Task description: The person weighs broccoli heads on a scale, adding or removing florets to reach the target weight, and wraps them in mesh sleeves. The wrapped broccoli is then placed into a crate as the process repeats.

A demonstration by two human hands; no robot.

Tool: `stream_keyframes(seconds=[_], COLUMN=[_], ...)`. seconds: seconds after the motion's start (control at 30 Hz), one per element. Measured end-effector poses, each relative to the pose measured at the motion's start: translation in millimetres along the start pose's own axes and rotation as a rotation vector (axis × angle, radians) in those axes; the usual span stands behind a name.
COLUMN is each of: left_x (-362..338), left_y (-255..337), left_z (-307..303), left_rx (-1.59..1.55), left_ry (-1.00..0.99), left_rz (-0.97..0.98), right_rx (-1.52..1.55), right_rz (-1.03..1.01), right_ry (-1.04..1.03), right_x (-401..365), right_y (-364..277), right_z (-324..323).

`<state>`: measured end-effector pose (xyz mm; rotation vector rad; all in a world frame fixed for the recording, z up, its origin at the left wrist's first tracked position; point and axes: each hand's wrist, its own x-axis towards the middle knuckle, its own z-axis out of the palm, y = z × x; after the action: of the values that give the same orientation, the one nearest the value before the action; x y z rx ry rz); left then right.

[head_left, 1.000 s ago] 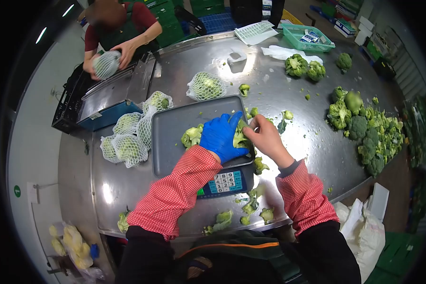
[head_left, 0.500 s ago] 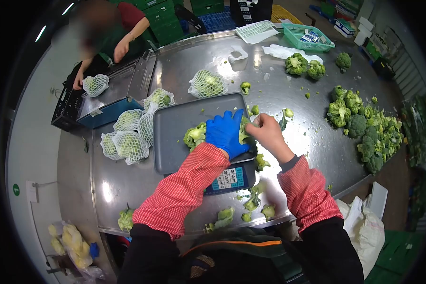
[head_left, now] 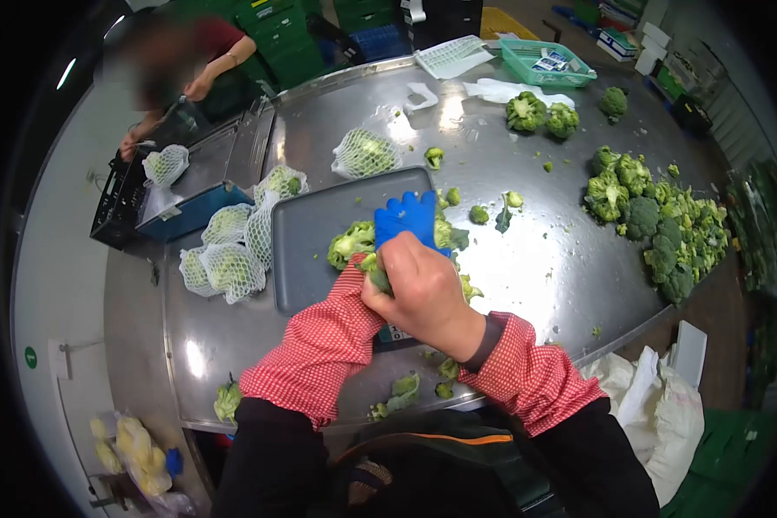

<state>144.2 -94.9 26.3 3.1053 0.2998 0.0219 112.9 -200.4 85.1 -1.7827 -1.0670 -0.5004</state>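
Note:
My left hand (head_left: 408, 219), in a blue glove, lies on a grey scale tray (head_left: 306, 250) with its fingers over a broccoli head (head_left: 446, 233). My bare right hand (head_left: 423, 293) crosses over the left wrist and is closed on a small green broccoli piece (head_left: 376, 276). It hides most of the gloved hand and the scale's keypad. Another broccoli floret (head_left: 350, 242) sits on the tray just left of the glove.
Netted broccoli bags (head_left: 224, 259) lie left of the tray, and one bag (head_left: 364, 154) behind it. Loose broccoli (head_left: 665, 233) is piled at the right. Trimmings (head_left: 406, 390) lie at the steel table's near edge. A co-worker (head_left: 190, 52) stands by a second scale (head_left: 203, 186) at far left.
My right hand has swung from the right of the glove across to the left, over the left wrist, now gripping a piece. The co-worker has set a netted bag on the far scale.

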Motion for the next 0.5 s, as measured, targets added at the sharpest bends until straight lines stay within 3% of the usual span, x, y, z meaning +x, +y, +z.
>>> stream_keyframes(seconds=[0.1,0.17,0.23,0.3,0.37,0.5], left_x=[10,-4,-10,-13,-19,-43], left_y=[-10,-7,-15,-21,-24,-24], left_z=[18,-20,-21,-29,-40,-48], left_rx=[-0.032,-0.122,-0.206,-0.276,-0.355,-0.512], left_ry=[0.026,-0.033,0.158,0.247,0.333,0.456], left_rz=[0.032,0.074,0.205,0.264,0.289,0.245], right_rx=[0.103,0.017,-0.062,-0.279,-0.554,-0.503], right_rz=[0.125,0.247,0.440,0.656,0.482,0.318], right_ry=[-0.036,-0.077,-0.172,-0.691,-0.922,-0.554], right_x=[2,-16,-37,-61,-86,-42], right_y=[29,61,99,158,210,294], right_z=[-27,-57,-86,-108,-121,-109])
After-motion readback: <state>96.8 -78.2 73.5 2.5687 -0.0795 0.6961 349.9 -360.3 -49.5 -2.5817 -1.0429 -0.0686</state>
